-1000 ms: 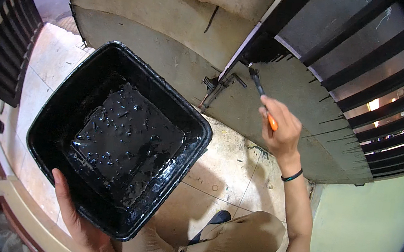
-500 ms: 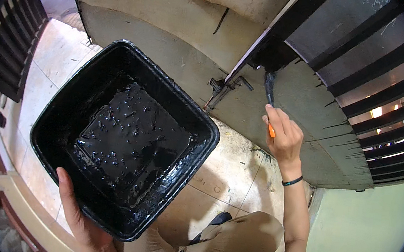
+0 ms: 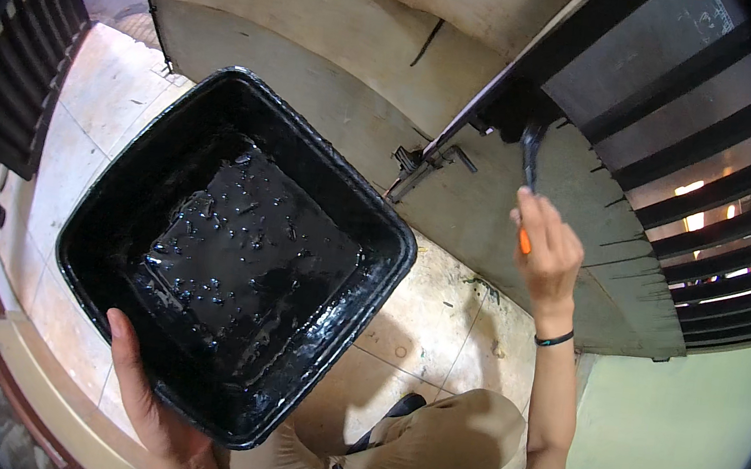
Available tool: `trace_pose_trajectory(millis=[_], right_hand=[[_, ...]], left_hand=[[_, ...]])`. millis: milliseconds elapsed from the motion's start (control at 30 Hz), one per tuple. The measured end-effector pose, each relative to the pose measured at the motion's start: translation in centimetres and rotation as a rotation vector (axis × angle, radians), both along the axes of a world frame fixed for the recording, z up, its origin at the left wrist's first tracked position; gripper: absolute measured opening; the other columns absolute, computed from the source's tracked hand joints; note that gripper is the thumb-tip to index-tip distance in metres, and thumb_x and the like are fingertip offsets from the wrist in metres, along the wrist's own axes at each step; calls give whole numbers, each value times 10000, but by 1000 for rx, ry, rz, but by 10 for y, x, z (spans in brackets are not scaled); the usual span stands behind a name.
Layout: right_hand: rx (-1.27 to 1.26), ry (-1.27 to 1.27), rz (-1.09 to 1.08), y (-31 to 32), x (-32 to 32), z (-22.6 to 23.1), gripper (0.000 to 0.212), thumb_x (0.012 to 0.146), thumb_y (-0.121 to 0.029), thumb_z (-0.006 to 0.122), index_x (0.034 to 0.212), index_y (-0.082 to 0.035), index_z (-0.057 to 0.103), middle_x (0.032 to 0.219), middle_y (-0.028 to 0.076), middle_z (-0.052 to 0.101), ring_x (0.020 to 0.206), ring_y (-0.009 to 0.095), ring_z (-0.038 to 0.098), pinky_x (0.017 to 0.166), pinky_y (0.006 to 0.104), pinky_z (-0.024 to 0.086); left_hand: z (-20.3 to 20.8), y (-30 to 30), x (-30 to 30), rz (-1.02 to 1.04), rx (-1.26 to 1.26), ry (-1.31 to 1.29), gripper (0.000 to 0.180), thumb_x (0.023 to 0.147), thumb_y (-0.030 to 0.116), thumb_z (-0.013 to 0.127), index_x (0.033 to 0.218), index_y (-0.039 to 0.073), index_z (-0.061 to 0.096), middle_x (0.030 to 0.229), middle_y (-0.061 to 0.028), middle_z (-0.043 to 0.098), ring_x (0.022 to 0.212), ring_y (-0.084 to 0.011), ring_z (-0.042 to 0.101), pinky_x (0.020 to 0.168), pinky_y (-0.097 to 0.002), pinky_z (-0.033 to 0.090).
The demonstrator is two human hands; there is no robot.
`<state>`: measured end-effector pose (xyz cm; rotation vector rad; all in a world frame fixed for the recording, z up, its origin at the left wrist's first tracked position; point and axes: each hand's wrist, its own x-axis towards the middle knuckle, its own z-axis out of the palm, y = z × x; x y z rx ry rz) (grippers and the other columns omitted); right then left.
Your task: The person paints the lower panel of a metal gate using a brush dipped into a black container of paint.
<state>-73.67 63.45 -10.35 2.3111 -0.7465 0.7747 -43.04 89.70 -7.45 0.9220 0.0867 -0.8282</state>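
My left hand [image 3: 150, 417] grips the near left edge of a square black tub [image 3: 89, 264], thumb over the rim and the other fingers hidden beneath. Glossy black paint [image 3: 253, 263] with lumps in it covers the tub's bottom. My right hand [image 3: 549, 253] is closed round the handle of a paintbrush [image 3: 529, 164], whose orange end shows below the fingers. The dark bristles touch the grey-green metal gate panel [image 3: 488, 205], at the lower edge of a freshly black patch [image 3: 522, 103]. Black drips run along the panel's edge near the slats.
A latch bolt [image 3: 432, 172] juts from the panel left of the brush. Black slats [image 3: 708, 205] run along the right, above a pale green wall [image 3: 671, 430]. My bent knee [image 3: 455, 435] is over the tiled floor [image 3: 416, 330]. Another slatted black gate [image 3: 23, 60] stands at far left.
My right hand and the brush have shifted a little to the right along the black patch's lower edge. The tub stays nearly in place in my left hand.
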Motion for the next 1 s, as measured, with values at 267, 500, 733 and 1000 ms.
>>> trace_pose_trajectory(millis=[267, 500, 733, 1000], right_hand=[[259, -290, 148, 1, 42, 23, 255, 921, -46, 773, 1171, -70, 731, 1039, 119, 752, 758, 268, 725, 659, 325, 573], [184, -279, 118, -24, 44, 61, 213, 936, -67, 770, 1147, -76, 748, 1020, 120, 761, 774, 262, 737, 669, 330, 578], [195, -150, 189, -12, 39, 39, 215, 920, -46, 768, 1133, -68, 743, 1045, 127, 764, 801, 274, 747, 685, 340, 592], [-134, -212, 108, -5, 7, 36, 310, 872, -44, 804, 1175, -91, 757, 1051, 112, 765, 816, 249, 746, 703, 353, 603]], left_hand=[[-2, 2, 0, 36, -32, -17, 683, 1059, 537, 549, 1538, 56, 473, 1488, -154, 576, 1324, -291, 600, 1141, -455, 493], [-3, 8, 5, -21, -89, -9, 662, 1075, 524, 525, 1537, 53, 475, 1467, -151, 597, 1330, -287, 598, 1147, -449, 486], [-4, 10, 7, -52, -127, 22, 651, 1089, 511, 504, 1547, 51, 461, 1485, -139, 586, 1329, -288, 601, 1152, -449, 479], [10, -1, -5, 70, 46, -10, 678, 1066, 541, 530, 1525, 43, 514, 1432, -156, 623, 1257, -282, 636, 1107, -425, 510]])
